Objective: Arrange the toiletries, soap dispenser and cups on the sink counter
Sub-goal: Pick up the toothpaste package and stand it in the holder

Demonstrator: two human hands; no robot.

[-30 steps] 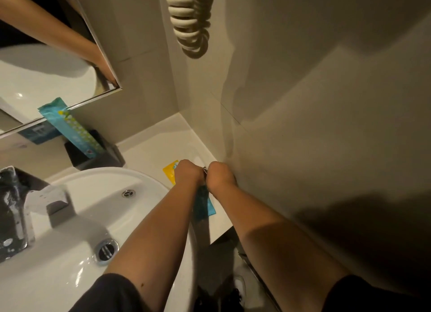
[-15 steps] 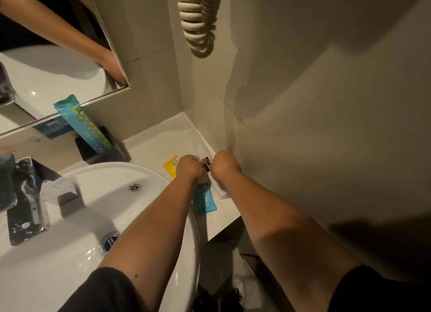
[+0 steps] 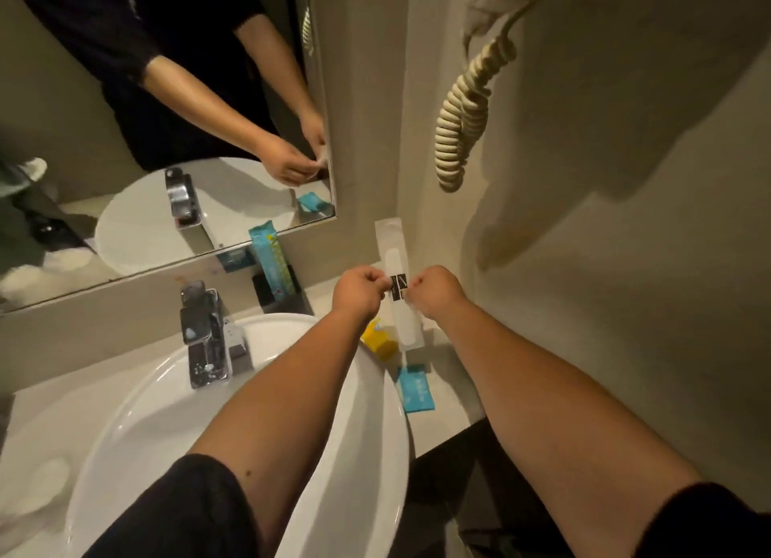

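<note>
Reaching forward from dark short sleeves, both bare forearms extend over the white basin (image 3: 292, 453) and the counter (image 3: 452, 384) toward the corner of the walls. Below the right forearm, a blue sachet (image 3: 414, 388) lies flat on the counter against the basin rim. Just beyond it, under the left wrist, a yellow sachet (image 3: 379, 342) rests at the basin edge. The left hand (image 3: 361, 290) and the right hand (image 3: 436, 288) are raised above the counter, each clenched, pinching opposite side edges of a long white packet (image 3: 396, 265) at its black label (image 3: 398, 287). The packet stands nearly upright between the hands; its lower end reaches down near the yellow sachet, its upper end lies against the wall corner. To the left of the left hand, a chrome faucet (image 3: 204, 332) stands behind the basin. Beyond the left hand, a tall teal packet (image 3: 273, 263) leans in a black holder (image 3: 283, 297) against the backsplash. Above it hangs the mirror (image 3: 167, 140). Beyond and above the right hand, a coiled cord (image 3: 461, 119) hangs on the wall.
</note>
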